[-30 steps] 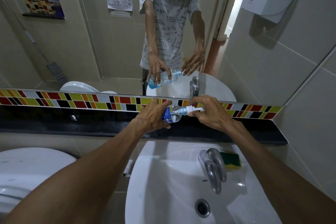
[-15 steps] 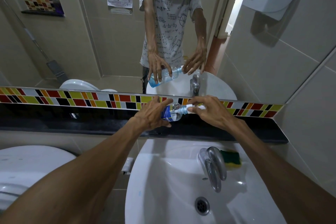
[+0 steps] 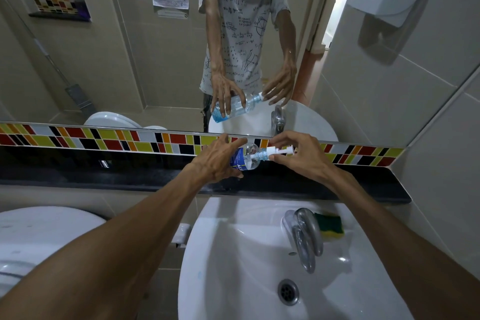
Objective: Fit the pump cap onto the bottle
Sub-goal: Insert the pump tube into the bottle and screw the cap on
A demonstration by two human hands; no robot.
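- two hands meet over the dark ledge point(image 3: 363, 189) behind the sink point(image 3: 233, 254), and the work sits between them, in the air just below the mirror point(image 3: 130, 60).
- furthest left of the working parts, the left hand point(image 3: 215, 161) is wrapped around the body of the bottle point(image 3: 245, 158), fingers over the top and thumb under, holding it tipped on its side with the neck pointing to the right. the blue label faces the camera; the base is hidden in the palm.
- at the middle, the neck of the bottle and the collar of the pump cap point(image 3: 279, 151) come together. the collar looks seated on or right at the neck, but whether the threads have caught is too small to tell.
- to the right, the right hand point(image 3: 301, 156) pinches the pump cap near its collar between thumb and fingertips, the other fingers spread loose; the white pump head pokes out past them toward the right.
- judged from this, the step in hand is the joining itself: cap at the mouth, being lined up or turned on.
- the next move calls for keeping cap and neck on one line, then twisting the collar while the left hand holds the bottle from turning, until it stops.
- with the bottle lying sideways, liquid could leak at the neck if the cap goes on crooked.
- lower right, a tap point(image 3: 304, 236) and a sponge point(image 3: 330, 226) sit at the sink, well apart from the work.
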